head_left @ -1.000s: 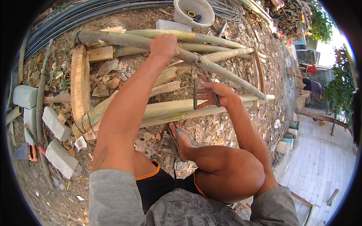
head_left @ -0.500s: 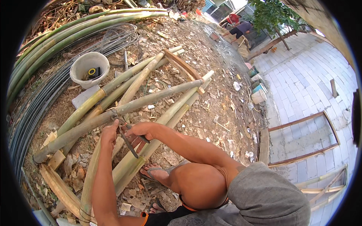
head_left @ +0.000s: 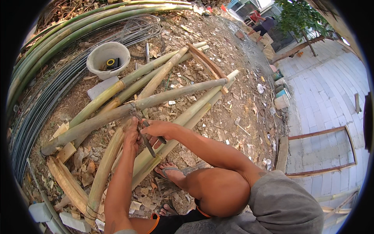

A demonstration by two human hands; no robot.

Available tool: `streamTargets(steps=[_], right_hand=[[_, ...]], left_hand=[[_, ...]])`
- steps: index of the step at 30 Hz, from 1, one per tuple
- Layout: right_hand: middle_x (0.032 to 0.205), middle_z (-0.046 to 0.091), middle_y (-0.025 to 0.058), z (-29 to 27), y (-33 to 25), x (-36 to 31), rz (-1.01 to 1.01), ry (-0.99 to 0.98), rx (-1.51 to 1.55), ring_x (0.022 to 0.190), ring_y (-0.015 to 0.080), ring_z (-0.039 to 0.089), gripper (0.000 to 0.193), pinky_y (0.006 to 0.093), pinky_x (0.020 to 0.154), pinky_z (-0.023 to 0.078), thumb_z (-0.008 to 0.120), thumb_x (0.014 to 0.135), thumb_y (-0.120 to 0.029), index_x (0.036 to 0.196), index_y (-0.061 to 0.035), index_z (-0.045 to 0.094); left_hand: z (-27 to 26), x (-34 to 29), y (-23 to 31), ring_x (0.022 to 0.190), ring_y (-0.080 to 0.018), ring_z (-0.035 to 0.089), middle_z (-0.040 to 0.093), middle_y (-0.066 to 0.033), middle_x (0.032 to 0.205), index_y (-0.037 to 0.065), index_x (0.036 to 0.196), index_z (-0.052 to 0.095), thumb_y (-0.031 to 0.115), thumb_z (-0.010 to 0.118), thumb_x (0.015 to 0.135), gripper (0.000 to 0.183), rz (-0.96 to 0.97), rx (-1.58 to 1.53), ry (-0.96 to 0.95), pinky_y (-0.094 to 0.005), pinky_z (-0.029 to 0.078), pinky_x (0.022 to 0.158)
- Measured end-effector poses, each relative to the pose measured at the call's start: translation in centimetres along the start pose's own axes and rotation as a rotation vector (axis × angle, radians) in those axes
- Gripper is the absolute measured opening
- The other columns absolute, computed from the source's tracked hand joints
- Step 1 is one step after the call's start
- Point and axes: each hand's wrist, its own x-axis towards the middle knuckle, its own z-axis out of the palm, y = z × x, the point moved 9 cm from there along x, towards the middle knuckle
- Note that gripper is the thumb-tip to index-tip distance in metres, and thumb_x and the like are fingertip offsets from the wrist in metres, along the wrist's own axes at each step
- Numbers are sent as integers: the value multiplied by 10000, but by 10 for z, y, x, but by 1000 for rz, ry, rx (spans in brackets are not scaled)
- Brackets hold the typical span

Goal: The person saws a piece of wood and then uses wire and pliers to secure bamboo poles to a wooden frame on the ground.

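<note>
My right hand (head_left: 156, 128) is closed round a pair of dark metal pincers (head_left: 149, 148), whose handles point toward me. Right beside it, my left hand (head_left: 131, 135) is closed, its fingertips pinched together near the pincers' head; what lies in them is too small to make out. Both hands are just on my side of a grey-green bamboo pole (head_left: 175, 93) that crosses other poles. Thin wire (head_left: 133, 105) wraps this pole where the hands work. Under my right forearm run two pale bamboo poles (head_left: 191, 114), side by side, joined to a brown wooden crosspiece (head_left: 206, 62).
A white bucket (head_left: 93, 62) with a yellow-and-black item inside stands at the left. Coiled steel rods (head_left: 50, 93) and long green bamboo (head_left: 85, 29) lie behind it. Grey blocks (head_left: 74, 223) sit lower left. A block wall (head_left: 319, 89) rises right; another person (head_left: 267, 25) works far off.
The view has shifted, so the scene sits farther right and slightly lower. Both hands stay at the wire tie, the right still gripping the pincers. The far person stands more upright.
</note>
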Motion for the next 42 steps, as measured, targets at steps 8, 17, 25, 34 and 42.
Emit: streamTargets(steps=[8,17,25,34,42], right_hand=[[1209,662,145,-17,29,-10,51,14,89,968,256,716,819,479,778,629,638,993,-232,1684,-281,199],[1387,576,187,7,18,-22,-27,-20,294,1200,364,663,713,574,917,625,572,1042,-155,1669,-298,266],[1504,518,295,-21,13,-28,55,-246,283,1293,481,614,700,709,936,573,573,1043,-173,1660,-243,251],[1540,484,323,-25,21,-28,3,-227,335,1374,500,552,712,733,1036,474,558,1045,-199,1682,-233,240],[1371,661,250,-32,-5,-30,51,-131,72,1238,432,665,619,649,904,573,609,1025,-282,1591,-182,379]], left_hand=[[28,-12,-5,501,-124,545,588,0,731,92,1004,726,673,626,995,590,107,-120,96,-286,393,413],[21,-18,-3,484,-60,415,592,51,747,114,1096,738,692,567,1019,607,89,-118,-21,-261,289,421],[36,-21,-3,559,-80,447,589,40,783,102,1112,803,653,514,1061,624,121,-93,97,-254,311,478],[37,-4,-14,562,-93,505,591,23,781,49,1073,780,578,509,1092,594,219,-72,53,-293,380,450],[52,-18,-8,647,-116,540,570,-3,803,64,1086,741,493,449,1131,520,156,-265,90,-304,456,551]])
